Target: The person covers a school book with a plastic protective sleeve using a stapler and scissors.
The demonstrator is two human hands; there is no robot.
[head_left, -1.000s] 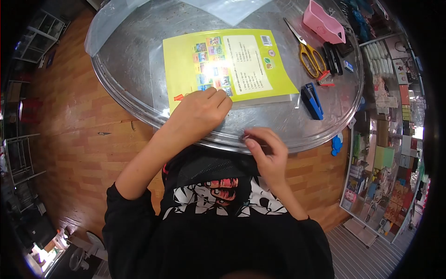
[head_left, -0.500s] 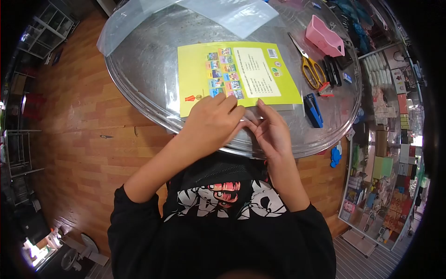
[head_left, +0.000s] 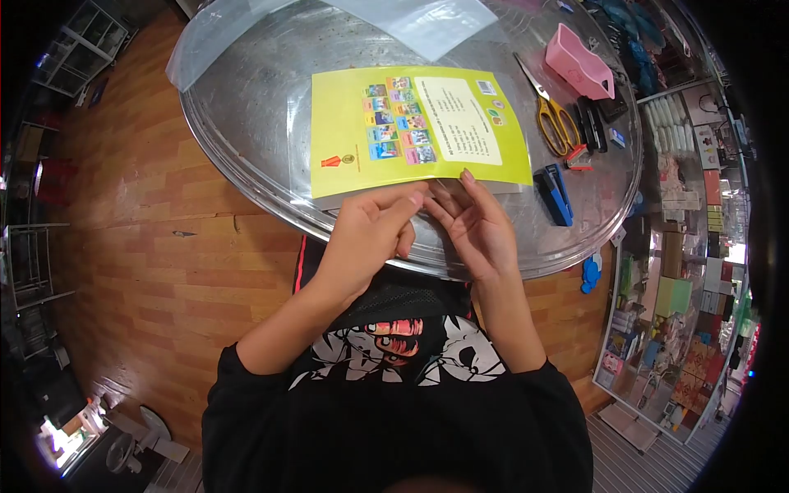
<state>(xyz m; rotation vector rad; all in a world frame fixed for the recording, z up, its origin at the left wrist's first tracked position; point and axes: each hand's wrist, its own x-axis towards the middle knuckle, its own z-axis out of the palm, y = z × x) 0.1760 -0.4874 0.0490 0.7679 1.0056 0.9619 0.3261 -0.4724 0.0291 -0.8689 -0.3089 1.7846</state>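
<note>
On the round table (head_left: 246,107), the left hand (head_left: 368,237) had drawn back from the yellow book (head_left: 386,123), uncovering its lower pictures, while the right hand (head_left: 485,232) touched the near edge, both hands' fingertips close together, whether pinching something I could not tell.

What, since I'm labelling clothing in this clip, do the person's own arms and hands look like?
The left hand and right hand are bare, with no glove, ring or watch visible. The left sleeve and right sleeve are plain black and end near the elbows. They belong to a black top with a white and reddish print across the front.
</note>
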